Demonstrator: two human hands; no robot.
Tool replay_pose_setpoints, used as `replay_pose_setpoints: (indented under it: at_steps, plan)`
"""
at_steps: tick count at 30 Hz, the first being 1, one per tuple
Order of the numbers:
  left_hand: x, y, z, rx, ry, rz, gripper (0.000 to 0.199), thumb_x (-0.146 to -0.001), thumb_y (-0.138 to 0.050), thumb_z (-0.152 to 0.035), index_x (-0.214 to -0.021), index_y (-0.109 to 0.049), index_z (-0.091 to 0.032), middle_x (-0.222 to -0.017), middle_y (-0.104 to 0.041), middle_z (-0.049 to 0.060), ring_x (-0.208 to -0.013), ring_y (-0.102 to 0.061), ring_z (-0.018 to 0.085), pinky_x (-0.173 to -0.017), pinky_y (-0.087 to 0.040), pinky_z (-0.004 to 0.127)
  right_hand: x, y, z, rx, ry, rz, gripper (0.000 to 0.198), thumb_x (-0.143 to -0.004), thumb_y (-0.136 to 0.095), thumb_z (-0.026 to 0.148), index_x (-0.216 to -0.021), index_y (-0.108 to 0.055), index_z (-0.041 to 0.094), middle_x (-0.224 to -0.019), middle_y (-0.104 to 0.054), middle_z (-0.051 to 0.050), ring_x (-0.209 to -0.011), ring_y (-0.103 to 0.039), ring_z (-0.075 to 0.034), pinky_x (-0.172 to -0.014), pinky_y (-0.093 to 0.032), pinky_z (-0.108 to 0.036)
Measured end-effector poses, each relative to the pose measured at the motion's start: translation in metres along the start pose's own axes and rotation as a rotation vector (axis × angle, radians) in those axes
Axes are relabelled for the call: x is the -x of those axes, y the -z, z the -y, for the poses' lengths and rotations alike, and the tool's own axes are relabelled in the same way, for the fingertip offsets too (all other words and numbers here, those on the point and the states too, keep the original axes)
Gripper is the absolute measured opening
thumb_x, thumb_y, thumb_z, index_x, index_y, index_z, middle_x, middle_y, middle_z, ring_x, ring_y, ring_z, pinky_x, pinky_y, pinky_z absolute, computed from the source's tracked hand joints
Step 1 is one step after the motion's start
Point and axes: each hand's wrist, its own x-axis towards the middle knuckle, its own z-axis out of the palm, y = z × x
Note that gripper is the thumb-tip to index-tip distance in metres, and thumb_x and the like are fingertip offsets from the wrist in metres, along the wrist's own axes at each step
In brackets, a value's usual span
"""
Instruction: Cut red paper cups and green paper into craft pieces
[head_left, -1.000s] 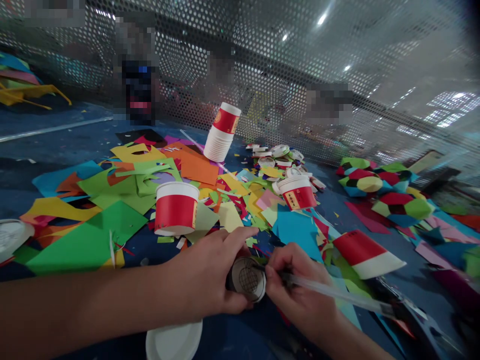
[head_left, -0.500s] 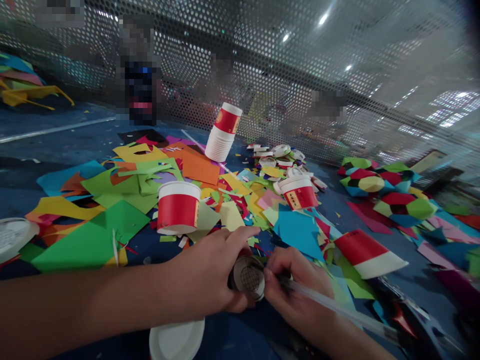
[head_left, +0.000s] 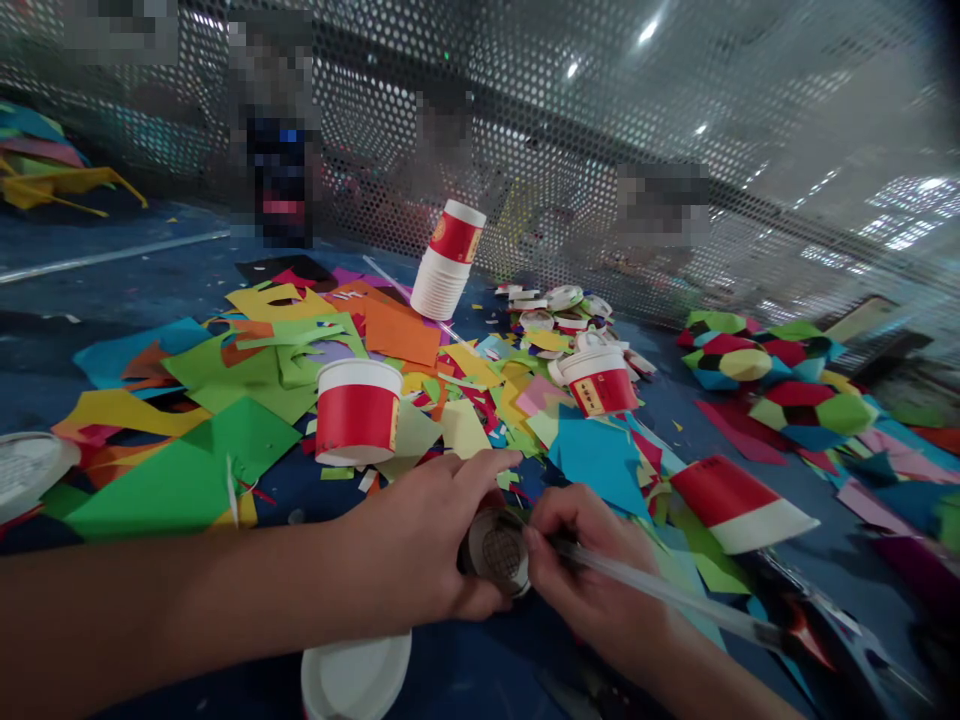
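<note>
My left hand (head_left: 420, 550) is wrapped round a small paper cup base (head_left: 501, 550), with a dark grid drawn inside its round face. The fingers hide most of its side. Pinched in my right hand (head_left: 592, 560) is a pen (head_left: 667, 590) with a long translucent barrel. Its tip lies at the right edge of the base, hidden by my fingers. Below my left wrist stands a white-rimmed cup (head_left: 356, 680). A red and white paper cup (head_left: 358, 412) stands beyond my left hand, and another cup piece (head_left: 739, 505) lies to the right.
Coloured paper scraps (head_left: 187, 460) spread over the blue table (head_left: 172, 240). Stacked paper cups (head_left: 448, 262) stand farther back, near a pile of small round paper pieces (head_left: 555, 305). Folded paper balls (head_left: 810, 412) sit at the right. A perforated metal screen (head_left: 360, 130) rises behind, with blurred people beyond.
The pen and my right hand have shifted slightly, with the pen's rear end a little lower to the left. My left hand keeps its hold on the cup base.
</note>
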Motion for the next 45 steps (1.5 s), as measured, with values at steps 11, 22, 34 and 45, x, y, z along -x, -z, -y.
replay_pose_setpoints:
  at_steps: [11, 22, 34, 45]
  plan:
    - [0.002, -0.001, 0.0, -0.035, 0.027, -0.01, 0.094, -0.065, -0.08, -0.032, -0.146, -0.034, -0.022, -0.123, -0.062, 0.014, -0.112, -0.06, 0.034, -0.093, -0.051, 0.049, 0.004, 0.001, -0.005, -0.129, -0.032, -0.043, 0.011, -0.087, -0.053, 0.018, -0.079, -0.05, 0.024, -0.062, -0.057, 0.004, -0.05, -0.054, -0.012, -0.046, -0.042, -0.022]
    - [0.007, 0.003, 0.0, -0.127, 0.0, -0.043, 0.094, -0.06, -0.08, -0.029, -0.144, -0.039, -0.02, -0.131, -0.058, 0.01, -0.127, -0.047, 0.034, -0.104, -0.044, 0.049, 0.011, -0.003, -0.01, -0.402, -0.114, -0.078, 0.015, -0.088, -0.05, 0.018, -0.076, -0.045, 0.025, -0.059, -0.048, 0.006, -0.047, -0.044, -0.011, -0.043, -0.035, -0.022]
    - [0.002, 0.004, -0.008, -0.331, 0.018, -0.032, 0.048, -0.059, -0.083, -0.046, -0.089, -0.06, -0.017, -0.095, -0.062, 0.006, -0.095, -0.055, 0.031, -0.082, -0.047, 0.048, -0.004, -0.003, 0.005, -0.257, -0.153, -0.013, 0.012, -0.081, -0.05, 0.022, -0.071, -0.045, 0.024, -0.059, -0.051, 0.004, -0.048, -0.048, -0.012, -0.044, -0.04, -0.022]
    - [0.003, 0.004, -0.008, -0.336, 0.005, -0.028, 0.046, -0.061, -0.08, -0.046, -0.089, -0.058, -0.017, -0.097, -0.061, 0.007, -0.098, -0.054, 0.032, -0.084, -0.046, 0.048, 0.0, -0.005, 0.002, -0.196, -0.141, -0.013, 0.012, -0.087, -0.05, 0.023, -0.076, -0.046, 0.023, -0.062, -0.051, 0.004, -0.051, -0.049, -0.012, -0.047, -0.039, -0.023]
